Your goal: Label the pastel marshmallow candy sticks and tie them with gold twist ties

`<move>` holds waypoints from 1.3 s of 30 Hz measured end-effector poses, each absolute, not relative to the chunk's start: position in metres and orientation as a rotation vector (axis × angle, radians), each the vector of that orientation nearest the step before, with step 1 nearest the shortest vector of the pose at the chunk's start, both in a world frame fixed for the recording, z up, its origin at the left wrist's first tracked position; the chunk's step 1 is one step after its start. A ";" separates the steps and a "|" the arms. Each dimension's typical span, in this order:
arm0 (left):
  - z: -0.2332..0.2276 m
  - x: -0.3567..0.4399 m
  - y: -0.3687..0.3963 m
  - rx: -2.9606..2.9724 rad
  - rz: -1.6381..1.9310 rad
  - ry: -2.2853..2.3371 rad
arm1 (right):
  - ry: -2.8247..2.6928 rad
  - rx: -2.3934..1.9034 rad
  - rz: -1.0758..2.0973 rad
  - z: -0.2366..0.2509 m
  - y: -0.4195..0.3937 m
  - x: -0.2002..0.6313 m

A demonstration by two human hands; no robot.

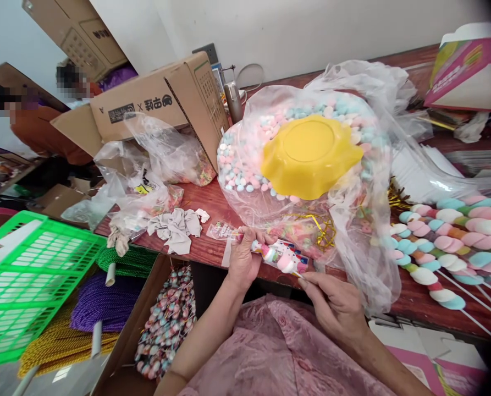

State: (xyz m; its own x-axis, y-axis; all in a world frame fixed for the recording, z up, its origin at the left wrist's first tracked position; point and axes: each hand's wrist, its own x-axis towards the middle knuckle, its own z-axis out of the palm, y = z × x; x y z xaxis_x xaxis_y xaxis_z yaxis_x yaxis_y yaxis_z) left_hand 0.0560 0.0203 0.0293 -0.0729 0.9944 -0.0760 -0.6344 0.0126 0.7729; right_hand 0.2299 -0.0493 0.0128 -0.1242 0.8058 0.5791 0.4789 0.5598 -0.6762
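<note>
A marshmallow skewer [285, 260] in a clear printed wrapper lies across the space between my hands, in front of the table's edge. My left hand [246, 259] is closed round its left end, thumb on top. Thumb and forefinger of my right hand [336, 301] pinch the thin end at its lower right; whether that is stick or tie is too small to tell. Just beyond, gold twist ties [323, 234] rest on a bag of colourful candies. Unwrapped marshmallow skewers [447, 242] are piled at the right, their white sticks toward me.
Behind my hands, a big clear bag of marshmallows [245, 165] carries an upturned yellow bowl [311, 154]. An open cardboard box [146, 104] and grey cloth [177, 228] are at left. Below stand a green basket [43, 280] and a box of wrapped skewers [166, 324]. Two people are far left.
</note>
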 end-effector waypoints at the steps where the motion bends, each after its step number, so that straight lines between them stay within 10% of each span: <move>1: 0.029 0.055 0.020 0.640 1.512 0.780 | -1.764 -1.096 0.516 0.016 -0.051 0.229; 12: 0.043 0.048 0.017 0.362 1.283 0.626 | -2.022 -1.081 -0.177 0.003 -0.044 0.235; 22: 0.027 0.048 0.020 0.388 1.449 0.681 | -1.700 -1.144 0.464 0.015 -0.051 0.217; 31: 0.030 0.044 0.017 0.454 1.227 0.676 | -1.908 -1.149 -0.037 -0.009 -0.035 0.241; 39: 0.033 0.045 0.019 0.536 1.276 0.759 | -1.785 -1.181 1.008 0.014 -0.040 0.221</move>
State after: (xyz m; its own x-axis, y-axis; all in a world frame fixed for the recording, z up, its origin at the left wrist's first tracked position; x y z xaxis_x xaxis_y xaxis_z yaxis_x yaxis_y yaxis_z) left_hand 0.0449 0.0189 0.0327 0.1089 0.9728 -0.2044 -0.6437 0.2257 0.7312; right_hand 0.2213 -0.0402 0.0138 -0.2867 0.9439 0.1639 0.3474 0.2619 -0.9004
